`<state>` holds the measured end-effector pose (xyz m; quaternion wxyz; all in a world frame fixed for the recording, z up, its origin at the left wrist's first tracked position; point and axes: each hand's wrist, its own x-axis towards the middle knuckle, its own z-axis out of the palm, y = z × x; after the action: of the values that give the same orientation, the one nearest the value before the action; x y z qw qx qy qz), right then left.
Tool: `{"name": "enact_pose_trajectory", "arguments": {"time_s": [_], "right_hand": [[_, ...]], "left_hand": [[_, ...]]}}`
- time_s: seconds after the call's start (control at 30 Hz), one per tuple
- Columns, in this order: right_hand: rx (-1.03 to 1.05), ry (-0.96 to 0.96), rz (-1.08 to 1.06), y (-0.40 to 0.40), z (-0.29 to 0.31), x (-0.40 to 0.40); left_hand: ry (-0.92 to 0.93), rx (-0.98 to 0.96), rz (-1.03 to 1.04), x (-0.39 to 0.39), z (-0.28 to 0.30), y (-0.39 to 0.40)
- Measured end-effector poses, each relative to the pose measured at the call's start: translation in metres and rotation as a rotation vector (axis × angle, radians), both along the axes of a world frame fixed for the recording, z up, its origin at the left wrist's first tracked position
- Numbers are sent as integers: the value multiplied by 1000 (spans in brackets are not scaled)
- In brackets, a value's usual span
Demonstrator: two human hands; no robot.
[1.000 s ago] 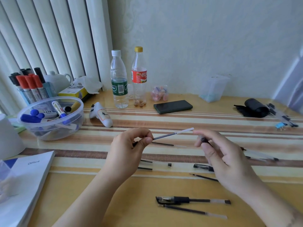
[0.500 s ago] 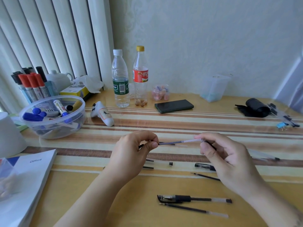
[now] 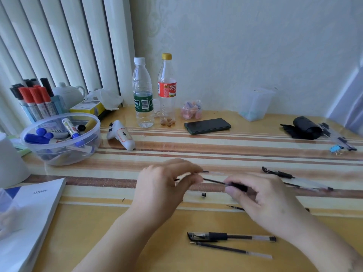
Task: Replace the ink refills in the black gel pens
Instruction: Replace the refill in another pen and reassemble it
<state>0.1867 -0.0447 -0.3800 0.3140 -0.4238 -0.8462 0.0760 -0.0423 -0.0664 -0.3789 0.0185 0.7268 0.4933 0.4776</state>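
My left hand [image 3: 167, 185] pinches a thin black ink refill [image 3: 214, 181] by one end. My right hand [image 3: 263, 199] grips a black gel pen barrel [image 3: 238, 186], and the refill's other end sits at the barrel's mouth. Another refill [image 3: 213, 172] lies on the table just behind my left fingers. Near the table's front edge lie a capped black gel pen [image 3: 231, 236] and a loose refill [image 3: 231, 250]. A further pen [image 3: 294, 178] lies to the right. A small black end piece [image 3: 203, 194] rests between my hands.
A clear bowl [image 3: 59, 154] of markers stands at left, with a marker holder [image 3: 37, 99] behind it. Two bottles [image 3: 143, 93], a phone [image 3: 207, 125], a white controller [image 3: 121, 137], a clear cup [image 3: 255, 104] and a black roll [image 3: 306, 130] line the back. An Office booklet [image 3: 29, 213] lies front left.
My hands have dropped lower and come closer together. The refill has tilted from pointing up-right to level and now goes into the barrel in my right hand.
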Motion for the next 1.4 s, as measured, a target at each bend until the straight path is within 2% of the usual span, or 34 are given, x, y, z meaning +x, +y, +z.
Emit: {"name": "enact_pose_trajectory", "arguments": {"time_s": [0.1,0.17,0.23,0.3,0.43,0.53,0.6,1.03,1.27,1.4], "right_hand": [[-121,277,-63,4,0,1],[-235,478,-60,8,-1,2],[-349,631,-4,9,0,2],[-379,681,52,6,1,0],[-266,565,77,1,2,-4],[-48,294,45,-4,1,-7],[18,202,52,-7,0,-10],[48,102,99,-9,3,-11],[325,-94,-26,-12,8,-10],[239,-79,-16,-18,11,-13]], "left_hand": [[-290,92,46,-7,7,0],[-439,53,66,-9,9,1],[-514,-27,16,-9,8,3],[-538,-120,-56,-7,7,4],[-554,-232,-141,-2,4,4],[-530,-279,-206,1,2,2],[-499,-302,-238,3,2,1],[-397,-295,-264,8,1,-1],[-124,-221,-128,13,0,-5],[-176,-183,-163,15,0,-5]]}}
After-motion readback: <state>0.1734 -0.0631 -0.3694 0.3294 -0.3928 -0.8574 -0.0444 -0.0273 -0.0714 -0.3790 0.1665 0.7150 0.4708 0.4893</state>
